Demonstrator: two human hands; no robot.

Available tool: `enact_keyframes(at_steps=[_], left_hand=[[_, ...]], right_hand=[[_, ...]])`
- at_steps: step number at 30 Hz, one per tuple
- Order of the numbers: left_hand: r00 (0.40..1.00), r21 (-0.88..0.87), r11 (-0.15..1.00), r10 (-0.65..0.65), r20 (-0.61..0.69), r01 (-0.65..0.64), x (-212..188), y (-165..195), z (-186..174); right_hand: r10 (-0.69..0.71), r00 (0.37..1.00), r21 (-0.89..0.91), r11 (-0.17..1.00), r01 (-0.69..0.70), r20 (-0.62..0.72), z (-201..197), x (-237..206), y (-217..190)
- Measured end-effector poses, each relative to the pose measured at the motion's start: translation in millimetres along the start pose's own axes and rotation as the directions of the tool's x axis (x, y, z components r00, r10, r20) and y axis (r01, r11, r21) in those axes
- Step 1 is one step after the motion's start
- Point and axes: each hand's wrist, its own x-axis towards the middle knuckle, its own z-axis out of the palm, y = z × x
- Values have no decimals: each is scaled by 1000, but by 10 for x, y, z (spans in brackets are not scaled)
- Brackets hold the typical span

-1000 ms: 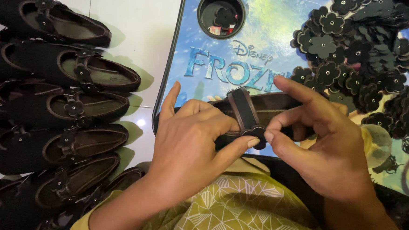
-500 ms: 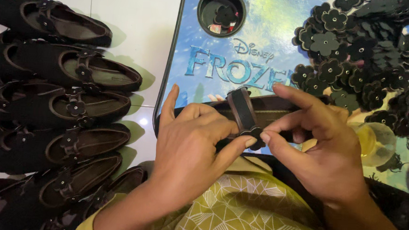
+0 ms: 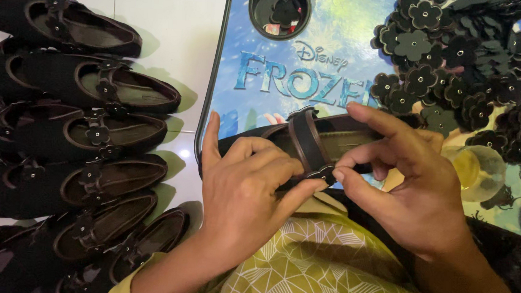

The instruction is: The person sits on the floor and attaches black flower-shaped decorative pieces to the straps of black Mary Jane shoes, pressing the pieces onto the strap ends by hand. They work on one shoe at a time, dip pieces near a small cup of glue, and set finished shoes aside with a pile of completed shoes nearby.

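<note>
A dark brown shoe (image 3: 332, 138) lies across the near edge of a low table (image 3: 337, 37), just above the person's lap, held from both sides. The left hand (image 3: 252, 193) curls round the shoe's near side, its thumb pressed to a small dark piece (image 3: 324, 175) at the foot of the strap (image 3: 305, 140); the right hand (image 3: 413, 184) pinches that same piece between thumb and forefinger, the other fingers bent over the shoe's opening. Both hands are mostly closed, and neither holds anything else.

The risk, as it looks from here, lies in that tiny pinch: the piece could slip from the fingertips or sit crooked on the strap, and a stray elbow could scatter the heap of flower trims (image 3: 455, 61) at the table's far right.

The table top is smooth and glossy, printed in blues and greens, with a round cup hole (image 3: 279, 11) holding a few more bits. On the pale tiled floor (image 3: 160, 16) to the left, a row of finished shoes (image 3: 89, 131) lies side by side, matte and suede-like, each with a strap and a flower. The trims are flat, scalloped, dark, each with a pale centre dot. The yellow patterned cloth (image 3: 301, 267) over the lap looks soft and creased
</note>
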Motion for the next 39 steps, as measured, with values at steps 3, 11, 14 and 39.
enact_keyframes(at_steps=[3, 11, 14, 39], left_hand=[[1000, 1, 1000, 1, -1, -1, 2, 4, 11], [1000, 4, 1000, -16, 7, 16, 4, 18, 27], [1000, 8, 1000, 4, -9, -4, -30, 22, 39], [982, 147, 988, 67, -177, -41, -76, -333, 447]], right_hand=[[5, 1000, 2, 1000, -5, -1, 2, -14, 4], [-19, 1000, -38, 999, 19, -7, 2, -44, 7], [-12, 1000, 2, 1000, 12, -11, 3, -70, 19], [-385, 920, -203, 897, 393, 78, 299, 221, 298]])
